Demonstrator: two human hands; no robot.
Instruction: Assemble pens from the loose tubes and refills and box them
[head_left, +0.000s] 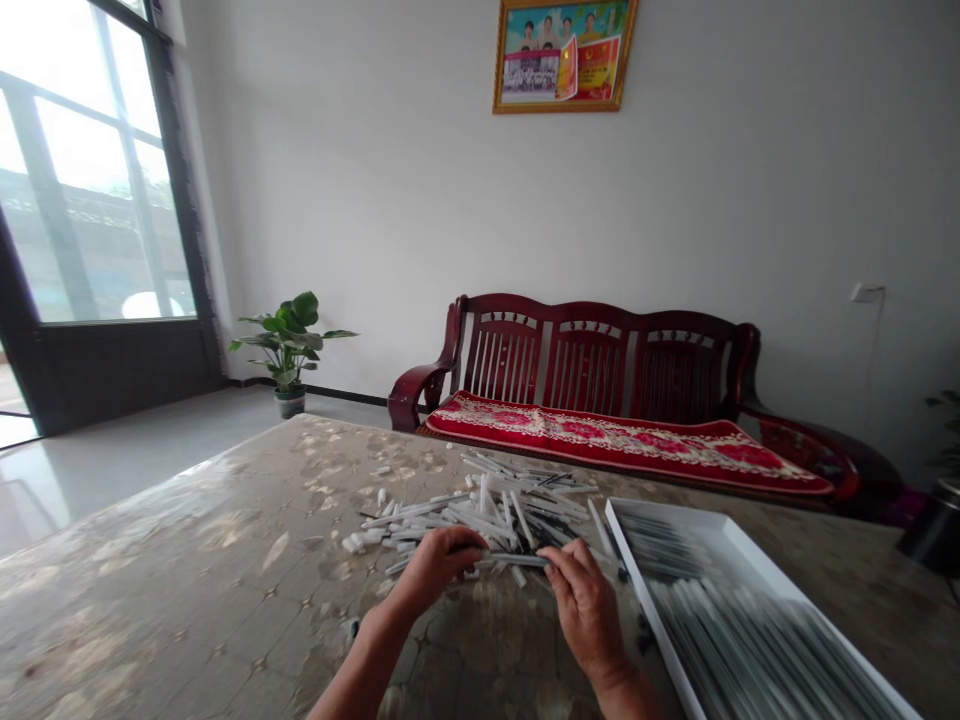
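Over the near side of a loose pile, my left hand (pixel 442 562) and my right hand (pixel 586 600) face each other with fingers pinched. A slim pale grey pen (pixel 517 560) lies level between them, its left end at my left fingertips and its right end in my right fingers. Blur hides the fine detail of its ends. Just beyond is the pile of white and dark pen parts (pixel 450 515), tubes and short caps lying in all directions. To the right of my right hand stands a shallow white box (pixel 780 568) holding rows of grey pens (pixel 757 650).
A patterned cloth covers the table (pixel 187 580). Behind it is a dark red wooden bench (pixel 585 360) with a red floral cover (pixel 622 440). A potted plant (pixel 291 345) stands at the back left, near a glass door (pixel 97 200). A black container (pixel 934 530) sits at far right.
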